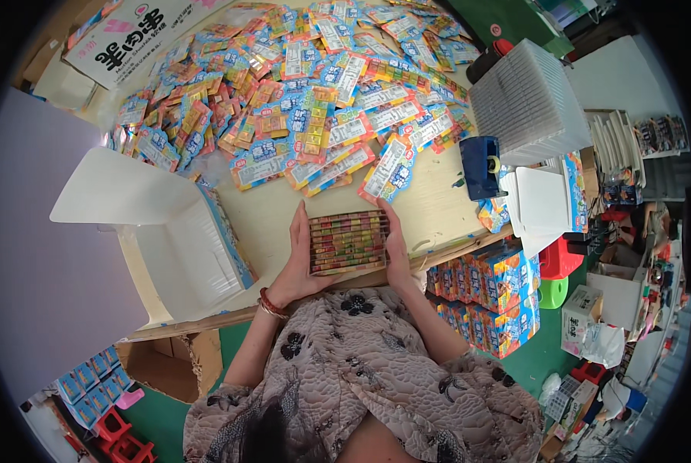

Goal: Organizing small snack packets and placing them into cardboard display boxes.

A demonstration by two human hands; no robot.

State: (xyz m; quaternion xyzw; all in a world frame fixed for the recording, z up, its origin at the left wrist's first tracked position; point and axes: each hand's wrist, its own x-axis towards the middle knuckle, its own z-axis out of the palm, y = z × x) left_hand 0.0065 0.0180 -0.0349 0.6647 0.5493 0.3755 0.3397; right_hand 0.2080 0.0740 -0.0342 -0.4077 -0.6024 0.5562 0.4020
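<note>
Both hands, left hand (297, 262) and right hand (396, 251), clamp my tray of coloured blocks (348, 242) sideways; squaring step, I judge; next needs even pressure.

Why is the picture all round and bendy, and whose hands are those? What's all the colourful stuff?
The camera sits on a person's head and looks down, and its very wide lens bends the edges. So the hands are that person's own. The left hand and the right hand press against the two sides of a block of small colourful packs, holding it on a wooden table. Further back lies a big pile of bright packets. An open white box sits on the left, and a blue tape dispenser on the right. Stacked colourful boxes stand beside the table.
</note>
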